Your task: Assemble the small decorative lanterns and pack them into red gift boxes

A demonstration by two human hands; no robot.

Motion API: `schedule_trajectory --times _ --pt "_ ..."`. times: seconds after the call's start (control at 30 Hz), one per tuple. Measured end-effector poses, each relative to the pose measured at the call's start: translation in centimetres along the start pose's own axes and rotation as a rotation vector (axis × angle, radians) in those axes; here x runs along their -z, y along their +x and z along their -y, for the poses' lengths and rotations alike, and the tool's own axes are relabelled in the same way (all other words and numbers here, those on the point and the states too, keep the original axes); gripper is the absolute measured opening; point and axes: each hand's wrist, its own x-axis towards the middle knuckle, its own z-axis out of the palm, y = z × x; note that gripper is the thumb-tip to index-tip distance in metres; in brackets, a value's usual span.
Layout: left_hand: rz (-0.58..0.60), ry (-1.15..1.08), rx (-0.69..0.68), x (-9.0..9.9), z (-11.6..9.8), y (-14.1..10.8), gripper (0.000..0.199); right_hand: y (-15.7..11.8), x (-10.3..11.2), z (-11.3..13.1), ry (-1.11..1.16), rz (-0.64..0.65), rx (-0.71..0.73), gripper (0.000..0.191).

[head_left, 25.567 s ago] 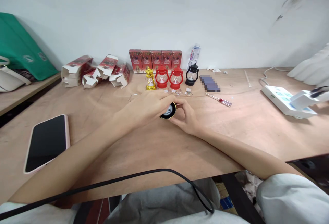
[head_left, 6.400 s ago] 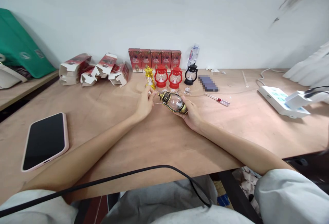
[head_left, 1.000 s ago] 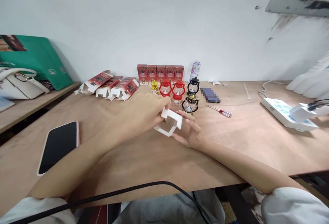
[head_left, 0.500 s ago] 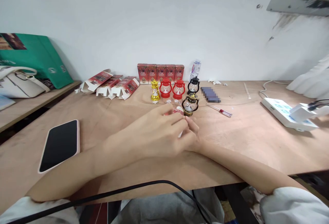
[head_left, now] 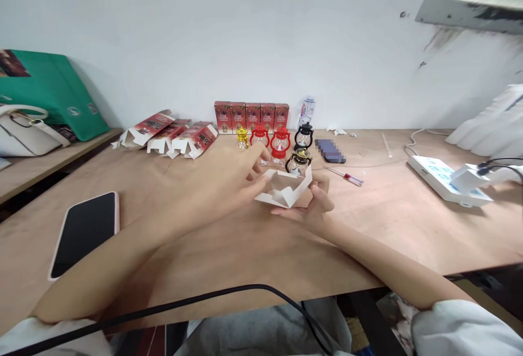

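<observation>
An open carton [head_left: 286, 188], its white flaps spread and its inside facing me, is gripped by my right hand [head_left: 314, 203] with thumb and fingers on its right side. My left hand [head_left: 229, 176] reaches over from the left, blurred, its thumb against the carton's left flap and its fingers bent above. Just beyond stand small lanterns: a gold one [head_left: 242, 137], red ones [head_left: 280, 142], a black one [head_left: 303, 136] and a bronze one [head_left: 298, 163]. The bronze lantern is partly hidden by the carton.
Red boxes [head_left: 253, 117] stand by the wall, with a bottle [head_left: 306, 112] beside them. Opened cartons [head_left: 194, 139] lie left. A phone [head_left: 85, 231] rests near my left forearm. Rightward are a screwdriver [head_left: 344, 175] and a power strip [head_left: 445, 179]. A black cable crosses the front.
My left hand has moved left and up off my right hand. The carton, mostly hidden before, now shows with its flaps open. The view has shifted slightly.
</observation>
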Motion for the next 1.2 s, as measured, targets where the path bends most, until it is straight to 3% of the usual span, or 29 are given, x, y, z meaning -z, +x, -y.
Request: schedule_trajectory --times 0.13,0.37,0.5,0.6,0.7,0.77,0.87,1.0,1.2 --pt "-0.029 -0.175 0.057 -0.8 0.6 1.0 0.020 1.2 0.6 1.9 -0.175 -0.142 0.340 0.073" --pt "-0.120 -0.340 0.202 -1.6 1.1 1.7 0.016 2.0 0.3 3.7 -0.247 -0.088 0.527 0.056" --pt "-0.114 -0.344 0.176 -2.1 1.3 1.7 0.018 2.2 0.4 3.6 -0.153 -0.106 0.554 0.066" --pt "-0.078 -0.322 0.130 -2.2 1.0 1.7 0.021 2.6 0.8 3.9 -0.118 -0.018 0.548 0.070" --pt "-0.009 -0.332 0.037 -2.3 0.8 1.7 0.020 3.0 1.2 4.3 -0.241 0.066 0.680 0.055" --pt "0.022 -0.337 -0.010 -2.5 0.8 1.7 0.019 3.1 1.4 4.5 -0.314 0.058 0.761 0.041" --pt "0.044 -0.328 -0.019 -2.6 1.2 1.7 0.019 3.1 1.4 4.6 -0.376 -0.037 0.760 0.029" --pt "0.077 -0.281 -0.013 -2.6 1.8 1.5 0.020 2.8 1.3 4.4 -0.415 -0.159 0.695 0.030" --pt "0.139 -0.197 -0.065 -2.7 2.3 1.6 0.025 2.9 1.3 4.7 -0.325 -0.101 0.602 0.020"
